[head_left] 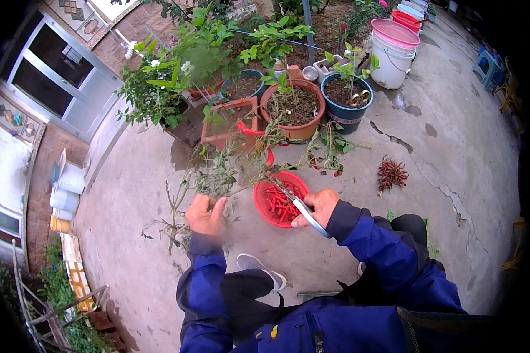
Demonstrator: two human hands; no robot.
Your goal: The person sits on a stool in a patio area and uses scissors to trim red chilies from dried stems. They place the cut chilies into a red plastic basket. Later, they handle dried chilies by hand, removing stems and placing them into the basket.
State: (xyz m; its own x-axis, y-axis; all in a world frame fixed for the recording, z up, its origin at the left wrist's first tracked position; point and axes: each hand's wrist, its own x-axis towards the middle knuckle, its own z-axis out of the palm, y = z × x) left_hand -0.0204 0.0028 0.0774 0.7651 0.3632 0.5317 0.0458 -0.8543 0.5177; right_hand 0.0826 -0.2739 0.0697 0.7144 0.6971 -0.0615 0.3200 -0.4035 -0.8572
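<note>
My left hand [205, 215] is closed around the stem of a wilted chili pepper plant [221, 173]. The plant's drooping leaves and thin branches spread out ahead of my hands, with a few red chilies [270, 156] still hanging on it. In my right hand [322, 206] is a pair of scissors with white handles [305, 210], its blades pointing up and left toward the branches. Below the blades, a red plastic basket [257, 203] stands on the ground, partly filled with red chilies [278, 205]. The scissors and right hand cover part of its right side.
Ahead stand an orange-brown flowerpot [303, 133], a dark teal pot [348, 120] and a square terracotta planter [221, 139]. A heap of dark, dried-looking chilies [391, 175] lies on the cracked concrete to the right. White buckets [390, 67] stand at the far right.
</note>
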